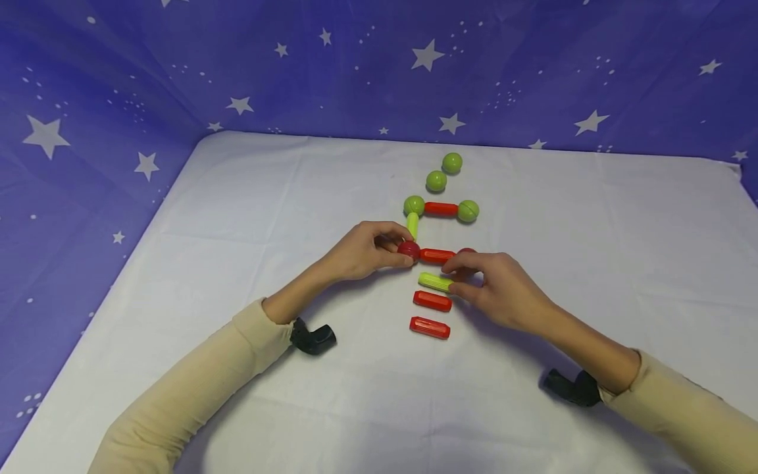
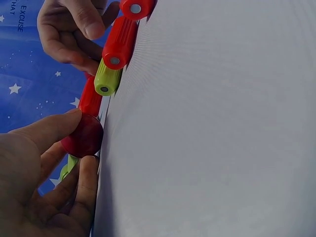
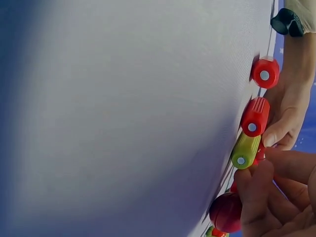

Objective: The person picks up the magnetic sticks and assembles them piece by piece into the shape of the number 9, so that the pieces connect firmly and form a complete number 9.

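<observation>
My left hand (image 1: 398, 250) pinches a dark red ball (image 1: 408, 249) between thumb and fingers; the left wrist view shows this ball (image 2: 83, 136) in the grip. A red rod (image 1: 437, 255) runs from it to a second dark red ball (image 1: 466, 251), which my right hand (image 1: 451, 276) holds with curled fingers, as the right wrist view shows (image 3: 226, 211). A green rod (image 1: 412, 226) rises from the left ball to a green ball (image 1: 414, 205), joined by a red rod (image 1: 441, 209) to another green ball (image 1: 468, 210). My right thumb lies by a loose green rod (image 1: 435, 282).
Two loose red rods (image 1: 432, 301) (image 1: 429, 327) lie in a row below the green rod. Two loose green balls (image 1: 435, 180) (image 1: 452, 162) sit farther back. A white cloth (image 1: 237, 217) covers the table, with a blue starry backdrop (image 1: 355, 66) behind and to the left.
</observation>
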The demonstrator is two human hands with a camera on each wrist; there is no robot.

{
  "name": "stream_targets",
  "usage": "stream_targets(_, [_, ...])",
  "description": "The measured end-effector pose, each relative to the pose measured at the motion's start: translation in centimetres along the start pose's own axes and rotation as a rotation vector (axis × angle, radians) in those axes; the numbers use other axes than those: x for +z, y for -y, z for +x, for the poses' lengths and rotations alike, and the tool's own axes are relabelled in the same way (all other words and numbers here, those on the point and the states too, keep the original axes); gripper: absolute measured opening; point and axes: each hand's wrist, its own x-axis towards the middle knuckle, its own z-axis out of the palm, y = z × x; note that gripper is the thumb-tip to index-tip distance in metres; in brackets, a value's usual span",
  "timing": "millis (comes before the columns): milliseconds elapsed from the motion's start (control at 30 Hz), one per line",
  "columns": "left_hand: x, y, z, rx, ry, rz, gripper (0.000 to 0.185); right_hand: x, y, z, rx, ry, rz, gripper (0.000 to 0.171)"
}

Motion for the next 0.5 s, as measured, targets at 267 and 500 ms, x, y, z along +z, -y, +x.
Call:
stream_targets(267, [0.03,0.01,0.09,0.008,-0.001,-0.002,0.031,0.43,0.24,0.19,0.034,0.012,-0.036,0.028])
stream_targets(500, [0.07,0.24,0.11,0.006,-0.003,0.002,0.03,0.75,0.26,0.36,0.049,0.013,-0.048,0.027])
